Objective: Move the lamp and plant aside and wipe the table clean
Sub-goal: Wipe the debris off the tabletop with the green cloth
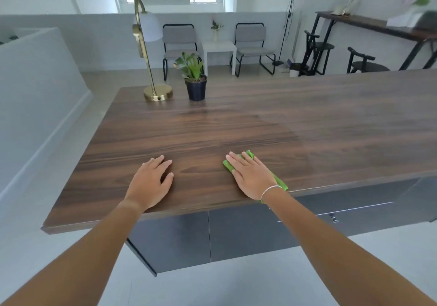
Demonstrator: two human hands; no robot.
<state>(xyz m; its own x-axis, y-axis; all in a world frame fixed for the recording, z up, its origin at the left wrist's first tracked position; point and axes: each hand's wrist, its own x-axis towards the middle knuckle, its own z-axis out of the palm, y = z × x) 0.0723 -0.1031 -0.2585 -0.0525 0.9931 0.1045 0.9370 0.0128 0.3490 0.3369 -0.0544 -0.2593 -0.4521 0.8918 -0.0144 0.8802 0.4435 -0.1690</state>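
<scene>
A dark wooden table [260,125] fills the middle of the view. At its far left corner stands a brass lamp [158,92] with a white shade, and just right of it a green plant in a black pot [195,88]. My left hand [151,182] rests flat on the table near the front edge, fingers slightly apart, holding nothing. My right hand [250,178] lies flat on a green cloth [281,182] and presses it onto the table near the front edge. Most of the cloth is hidden under the hand.
Dark cabinet fronts [236,234] sit under the table. A white half wall [35,92] runs along the left. Behind the table are two grey chairs [179,43], a small white side table [218,47], black stools [316,47] and a high wooden counter [369,24].
</scene>
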